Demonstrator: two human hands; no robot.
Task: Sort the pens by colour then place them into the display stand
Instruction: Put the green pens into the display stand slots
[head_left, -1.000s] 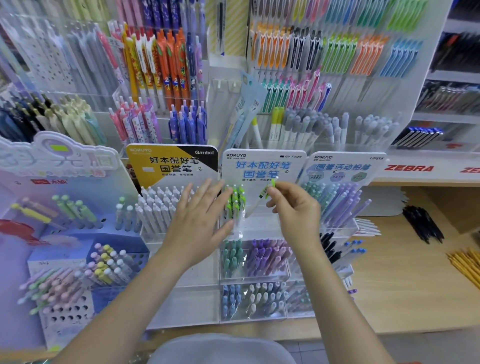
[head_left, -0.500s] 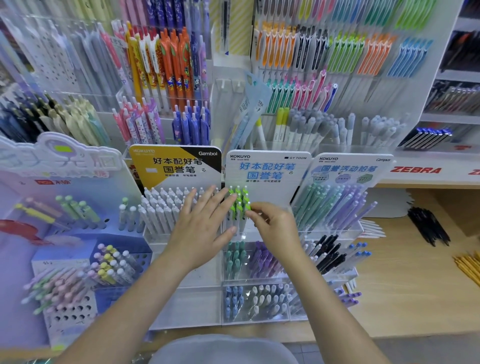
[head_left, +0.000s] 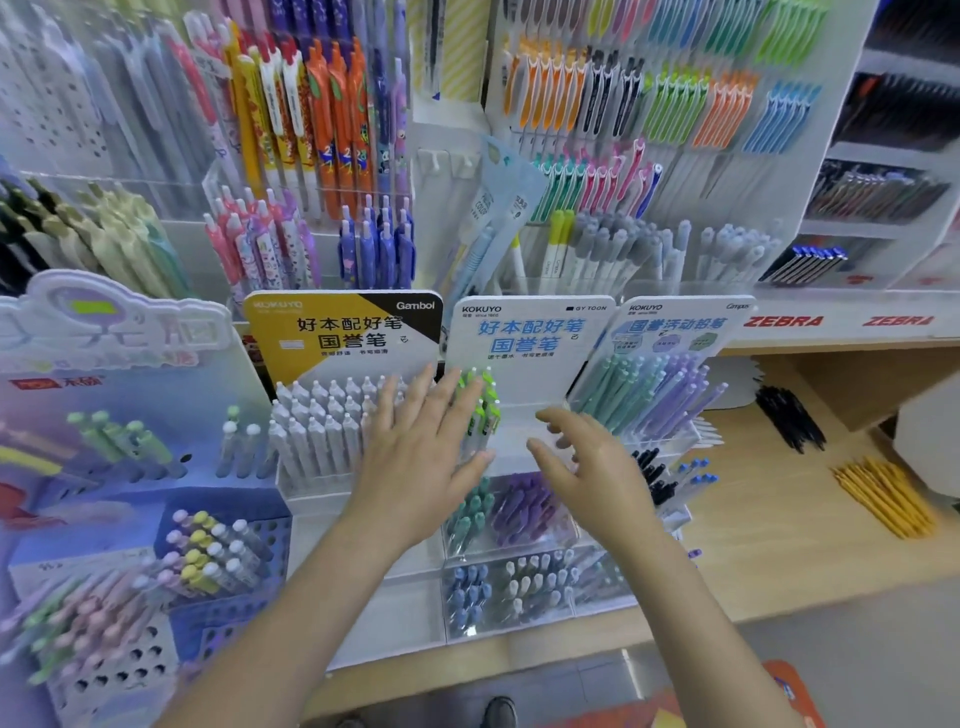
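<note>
**Green pen delivered, right hand drawing back empty**

Since a second ago the green-topped pen has left the right hand and joined its row. Left hand (head_left: 421, 457) lies flat, fingers straight, against the white pens (head_left: 322, 431), fingertips touching the green pens (head_left: 480, 410) in the display stand (head_left: 530, 441). These look light, stiff and smooth-barrelled; pinch one near its clip. Right hand (head_left: 592, 467) hovers just right of them, loosely curled, holding nothing.

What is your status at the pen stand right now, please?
Left hand open, fingers against green pens in the white stand. Right hand empty, relaxed, beside them. Nothing in the way.
</note>
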